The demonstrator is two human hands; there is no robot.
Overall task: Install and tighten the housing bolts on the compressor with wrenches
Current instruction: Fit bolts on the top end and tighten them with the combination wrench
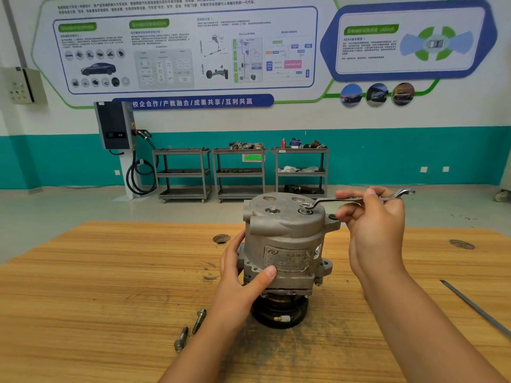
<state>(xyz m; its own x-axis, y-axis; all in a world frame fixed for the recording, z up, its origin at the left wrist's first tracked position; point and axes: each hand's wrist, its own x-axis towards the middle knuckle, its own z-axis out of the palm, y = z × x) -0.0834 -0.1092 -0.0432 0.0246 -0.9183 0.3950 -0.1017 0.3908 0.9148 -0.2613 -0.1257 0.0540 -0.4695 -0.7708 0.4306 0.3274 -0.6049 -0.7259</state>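
Two spare bolts (199, 320) lay beside the compressor (287, 239), which stood on the bench (110, 272) and seemed heavy and rigid, so our left hand (240, 283) gripped its waist while our right hand (373, 225) held the ring wrench (326, 200) on its top bolt (305, 208).

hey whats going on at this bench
A person is bolting up a compressor that stands upright on a wooden table. The left hand grips the side of the housing to steady it. The right hand holds a ring wrench, its ring end seated over a bolt on the top face. Two loose bolts lie on the table by the left forearm, apparently not yet installed.
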